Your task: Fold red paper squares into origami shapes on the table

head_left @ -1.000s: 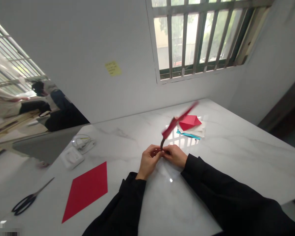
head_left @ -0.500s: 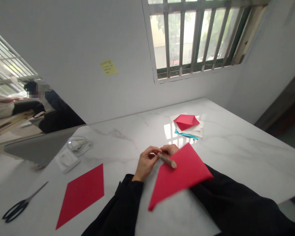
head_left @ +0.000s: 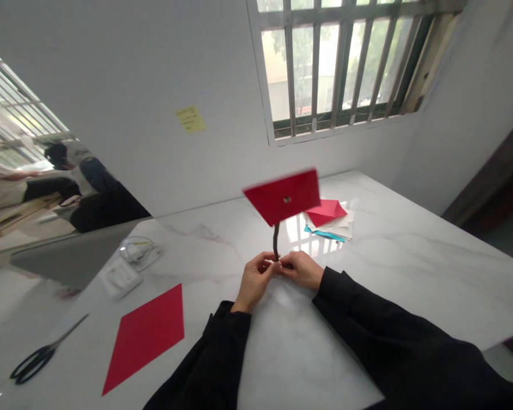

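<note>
A white marble-patterned table [head_left: 410, 256] spans the scene. A flat red paper sheet [head_left: 147, 339] lies towards the left edge. A second, four-sided red paper [head_left: 265, 196] tilts in the air above the table's middle. Near the far right corner sits a pile of white, blue and red papers [head_left: 331, 211]. The left hand [head_left: 254, 282] and right hand [head_left: 304, 270] meet over the middle, fingertips closed. Black-handled metal scissors [head_left: 36, 362] lie by the left edge. The hands pinch a slim brown stick [head_left: 276, 242] upright, its upper part hidden behind the raised paper.
</note>
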Demonstrator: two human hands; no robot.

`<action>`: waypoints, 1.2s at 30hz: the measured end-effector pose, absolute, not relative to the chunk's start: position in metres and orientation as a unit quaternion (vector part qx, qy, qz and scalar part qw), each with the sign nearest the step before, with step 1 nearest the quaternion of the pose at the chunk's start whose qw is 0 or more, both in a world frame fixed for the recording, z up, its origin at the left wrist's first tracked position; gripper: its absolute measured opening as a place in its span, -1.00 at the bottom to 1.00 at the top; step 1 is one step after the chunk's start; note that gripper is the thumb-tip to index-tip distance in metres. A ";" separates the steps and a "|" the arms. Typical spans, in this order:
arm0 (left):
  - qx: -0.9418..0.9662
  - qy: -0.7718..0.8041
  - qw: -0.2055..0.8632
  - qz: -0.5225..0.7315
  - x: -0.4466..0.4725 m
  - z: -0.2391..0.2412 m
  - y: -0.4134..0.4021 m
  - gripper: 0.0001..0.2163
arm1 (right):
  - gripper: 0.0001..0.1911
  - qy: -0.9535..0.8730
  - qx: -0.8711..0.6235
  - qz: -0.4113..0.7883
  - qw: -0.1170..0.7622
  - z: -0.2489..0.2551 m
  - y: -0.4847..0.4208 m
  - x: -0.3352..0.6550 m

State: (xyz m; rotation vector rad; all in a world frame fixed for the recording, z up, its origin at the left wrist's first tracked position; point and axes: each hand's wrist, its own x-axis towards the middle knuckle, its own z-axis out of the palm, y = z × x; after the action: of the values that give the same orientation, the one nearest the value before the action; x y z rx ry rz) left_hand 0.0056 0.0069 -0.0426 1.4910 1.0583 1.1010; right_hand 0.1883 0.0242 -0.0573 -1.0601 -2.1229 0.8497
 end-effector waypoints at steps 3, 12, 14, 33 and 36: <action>0.564 0.433 0.486 0.508 0.004 -0.038 0.010 -0.62 | -0.81 -0.830 -0.393 0.314 0.241 -0.046 0.020 0.191; 0.384 0.418 0.528 0.632 -0.023 -0.015 0.017 -0.57 | -0.82 -0.867 -0.238 0.423 0.112 -0.023 0.006 0.195; 0.340 0.408 0.539 0.654 -0.031 -0.013 0.021 -0.58 | -0.82 -0.864 -0.212 0.448 0.094 -0.022 0.005 0.196; 0.189 0.380 0.519 0.742 -0.094 0.004 0.037 -0.97 | -0.61 -0.825 -0.146 0.545 0.046 -0.022 0.010 0.206; 0.204 0.390 0.533 0.723 -0.090 0.001 0.036 -0.95 | -0.51 -0.803 -0.167 0.568 0.072 -0.024 0.012 0.207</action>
State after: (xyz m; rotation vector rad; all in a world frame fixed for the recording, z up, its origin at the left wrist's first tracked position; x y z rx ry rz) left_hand -0.0899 0.0360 0.0011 0.4860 0.9295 1.7244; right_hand 0.2072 0.0122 -0.0243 -0.5025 -2.4117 1.7067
